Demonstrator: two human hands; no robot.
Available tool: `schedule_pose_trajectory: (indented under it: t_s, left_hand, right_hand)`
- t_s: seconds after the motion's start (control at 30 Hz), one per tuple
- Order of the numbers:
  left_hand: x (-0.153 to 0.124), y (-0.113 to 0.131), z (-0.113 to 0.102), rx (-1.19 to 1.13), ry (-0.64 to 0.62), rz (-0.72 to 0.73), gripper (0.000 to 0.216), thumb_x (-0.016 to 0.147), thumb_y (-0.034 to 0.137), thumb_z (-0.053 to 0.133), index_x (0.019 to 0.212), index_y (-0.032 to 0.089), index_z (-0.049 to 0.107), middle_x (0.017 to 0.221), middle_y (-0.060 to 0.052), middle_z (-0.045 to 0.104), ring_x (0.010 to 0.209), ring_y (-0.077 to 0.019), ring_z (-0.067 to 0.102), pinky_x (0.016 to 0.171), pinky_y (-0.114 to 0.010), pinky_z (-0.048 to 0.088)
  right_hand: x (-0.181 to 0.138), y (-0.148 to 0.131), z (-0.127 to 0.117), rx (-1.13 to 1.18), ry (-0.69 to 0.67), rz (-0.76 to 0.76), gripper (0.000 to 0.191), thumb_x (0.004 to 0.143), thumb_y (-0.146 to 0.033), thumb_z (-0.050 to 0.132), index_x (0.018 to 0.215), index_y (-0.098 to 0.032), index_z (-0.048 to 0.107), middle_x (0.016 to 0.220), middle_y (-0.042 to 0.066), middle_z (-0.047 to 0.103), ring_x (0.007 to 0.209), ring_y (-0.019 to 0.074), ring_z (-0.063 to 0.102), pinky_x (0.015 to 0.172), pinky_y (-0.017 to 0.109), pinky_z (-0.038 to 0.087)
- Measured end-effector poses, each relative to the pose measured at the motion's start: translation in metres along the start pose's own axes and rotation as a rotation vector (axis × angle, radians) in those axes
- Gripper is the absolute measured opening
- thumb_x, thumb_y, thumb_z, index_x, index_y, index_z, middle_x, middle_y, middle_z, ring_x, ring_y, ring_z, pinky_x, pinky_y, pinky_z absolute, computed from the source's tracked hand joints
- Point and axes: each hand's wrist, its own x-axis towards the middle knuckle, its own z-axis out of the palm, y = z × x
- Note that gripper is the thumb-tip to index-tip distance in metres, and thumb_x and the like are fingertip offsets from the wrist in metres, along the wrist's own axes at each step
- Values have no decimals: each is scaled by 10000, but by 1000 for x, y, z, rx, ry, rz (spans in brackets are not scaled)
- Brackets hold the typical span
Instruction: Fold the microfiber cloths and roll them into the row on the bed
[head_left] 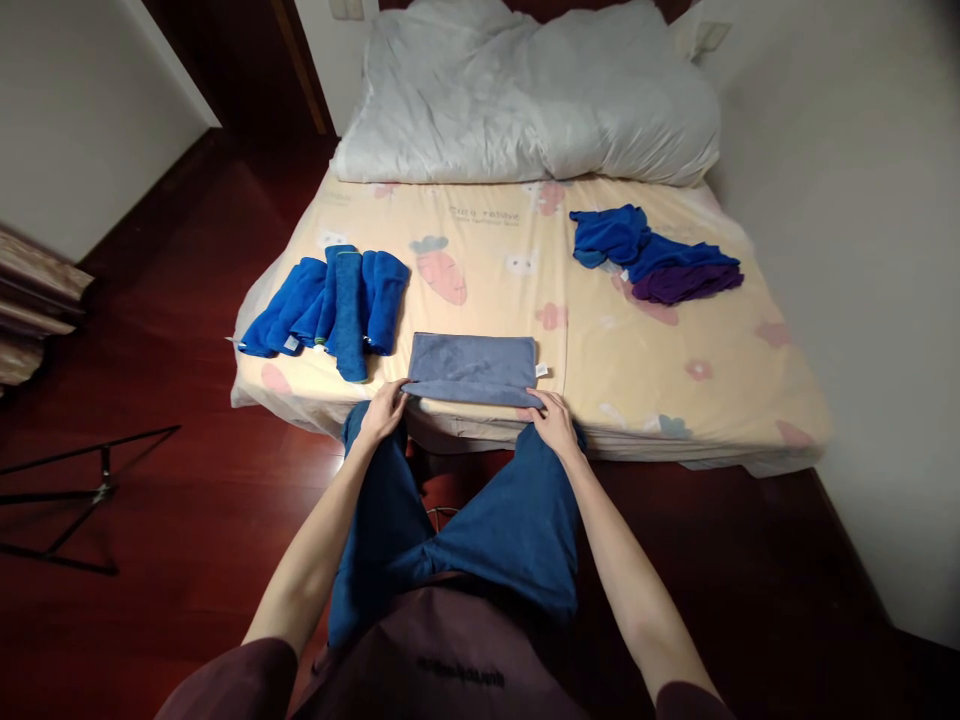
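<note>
Between both hands, left hand and right hand pinch the grey towel.

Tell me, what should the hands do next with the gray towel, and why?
Probably fold the gray towel over again. The left hand and right hand pinch its near corners, and the blue towels beside it lie folded narrower.

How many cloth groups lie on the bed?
3: rolled blue towels at left, folded grey towel at the near edge, loose blue and purple pile at right; individual cloths overlap.
</note>
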Motion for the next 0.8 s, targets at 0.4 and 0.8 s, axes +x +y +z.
schedule_pose_trajectory:
  t_s: [0.4, 0.8]
  left_hand:
    - [2, 7, 1, 32, 90, -93, 331, 1018, 436, 434, 1152, 187, 607, 950, -85, 571, 879, -234, 591, 870, -401, 522]
    - [2, 5, 3, 34, 91, -81, 331, 1014, 424, 453, 1187, 177, 589, 983, -103, 611, 890, -239, 619, 884, -400, 516]
  right_hand:
    - [-1, 8, 5, -57, 60, 194, 385, 963, -513, 466, 1045, -194, 664, 995, 121, 641, 882, 260, 609, 861, 425, 518]
    - [1, 2, 2, -15, 63, 244, 462, 912, -562, 530, 1141, -183, 662, 824, 58, 628, 758, 223, 587, 758, 356, 500]
